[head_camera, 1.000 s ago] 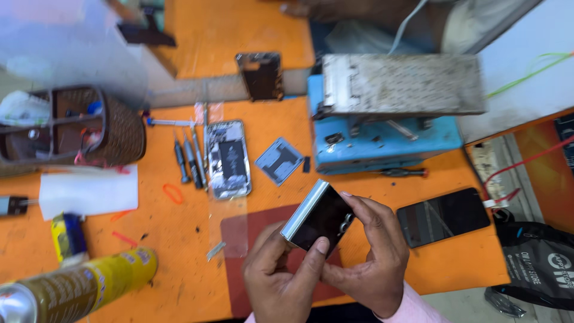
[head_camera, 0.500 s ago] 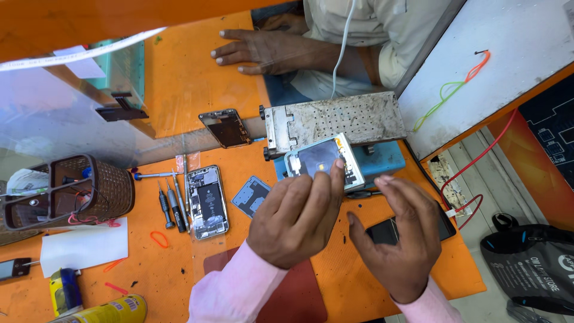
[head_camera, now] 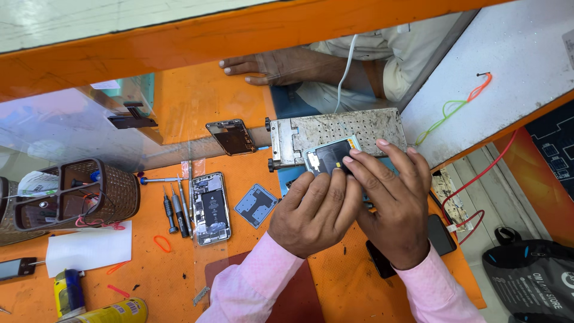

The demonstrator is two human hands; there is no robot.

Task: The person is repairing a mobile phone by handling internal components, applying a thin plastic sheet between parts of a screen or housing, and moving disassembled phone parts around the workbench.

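Nearest you, at the lower left edge: a yellow spray can point(head_camera: 110, 312) lying on its side, and just above it a small yellow-and-blue package point(head_camera: 69, 292). Beside these, a blank white paper sheet point(head_camera: 88, 248) and a dark handset point(head_camera: 17, 268) at the far left.

Centre foreground: a dark red mat point(head_camera: 299, 296), partly under your pink sleeves.

Your left hand point(head_camera: 315, 212) is curled, fingers together, its fingertips pressing on the near edge of the phone screen panel point(head_camera: 330, 157). Your right hand point(head_camera: 397, 206) lies just beside it, fingers spread, index and middle fingertips resting on the panel's right side. Neither hand closes around the panel; both press it flat.

The phone screen panel, dark with a pale blue rim and a small white label at its left corner, sits on the grey perforated metal plate point(head_camera: 341, 128) of a blue-based machine, at the plate's near edge.

Right of your hands: a black phone point(head_camera: 441, 234), face up, partly hidden by your wrist.

Left of your hands: a grey square shield part point(head_camera: 256, 205), an opened phone point(head_camera: 210, 207) with its insides showing, and a row of screwdrivers point(head_camera: 174, 209). Further left, a brown woven basket point(head_camera: 78, 194).

Beyond: an empty phone frame point(head_camera: 231, 136) by the plate, and behind the glass another person's hand point(head_camera: 275, 64) flat on the orange counter point(head_camera: 197, 101).
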